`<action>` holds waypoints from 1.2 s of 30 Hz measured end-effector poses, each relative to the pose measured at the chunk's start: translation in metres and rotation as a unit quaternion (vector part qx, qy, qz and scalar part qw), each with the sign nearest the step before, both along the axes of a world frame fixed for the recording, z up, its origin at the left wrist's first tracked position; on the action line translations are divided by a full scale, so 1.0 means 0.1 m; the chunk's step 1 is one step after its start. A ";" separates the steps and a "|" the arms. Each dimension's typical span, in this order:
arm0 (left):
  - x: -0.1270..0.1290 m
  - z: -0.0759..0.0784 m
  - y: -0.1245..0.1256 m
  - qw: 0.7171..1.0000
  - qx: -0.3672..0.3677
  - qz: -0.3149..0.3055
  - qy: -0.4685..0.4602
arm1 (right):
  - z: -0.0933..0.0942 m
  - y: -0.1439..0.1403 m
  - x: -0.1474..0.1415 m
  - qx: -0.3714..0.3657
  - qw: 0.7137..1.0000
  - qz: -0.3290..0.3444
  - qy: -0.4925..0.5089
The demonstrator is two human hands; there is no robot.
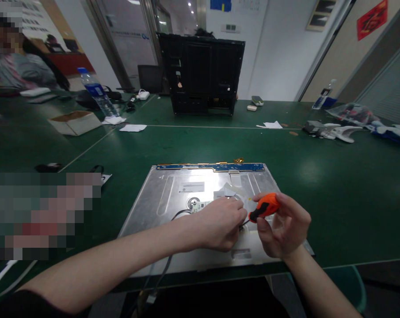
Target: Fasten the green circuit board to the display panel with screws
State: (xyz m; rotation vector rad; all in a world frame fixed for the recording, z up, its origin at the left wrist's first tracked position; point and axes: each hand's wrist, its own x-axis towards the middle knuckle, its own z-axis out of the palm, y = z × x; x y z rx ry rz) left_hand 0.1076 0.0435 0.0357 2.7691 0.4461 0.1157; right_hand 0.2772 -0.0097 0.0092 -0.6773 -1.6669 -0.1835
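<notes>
Currently right hand (286,227) grips orange-black screwdriver (268,206), left hand (224,223) curled closed, can't tell on what, over metal panel (143,214); label (192,187) print too small to read.

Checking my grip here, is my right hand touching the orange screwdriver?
Touching. The head view shows your right hand holding the orange screwdriver between its fingers.

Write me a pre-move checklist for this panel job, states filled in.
1. Orange-and-black screwdriver held in right hand: ok.
2. Screwdriver tip seated: cannot tell, obscured at left hand.
3. Left hand's hold: cannot tell, fingertips hidden.
4. Metal-backed display panel lying on green table: ok.
5. Dark cable clear of left forearm: not ok, forearm crosses above it.
6. Blue-capped bottle away from panel: ok.
</notes>
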 end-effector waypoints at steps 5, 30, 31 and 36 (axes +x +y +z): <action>0.00 0.00 0.00 1.000 0.007 -0.001 0.010 | 0.02 0.00 -0.01 0.018 1.000 -0.006 -0.004; 0.01 0.03 0.00 1.000 0.013 -0.001 0.009 | 0.02 -0.01 -0.02 0.013 0.999 -0.028 -0.011; 0.01 0.03 0.00 1.000 0.015 -0.002 0.010 | 0.02 -0.01 -0.02 0.019 0.999 -0.038 -0.013; 0.01 0.02 0.00 0.999 0.027 -0.007 0.017 | 0.00 0.00 -0.01 0.061 0.989 -0.127 -0.031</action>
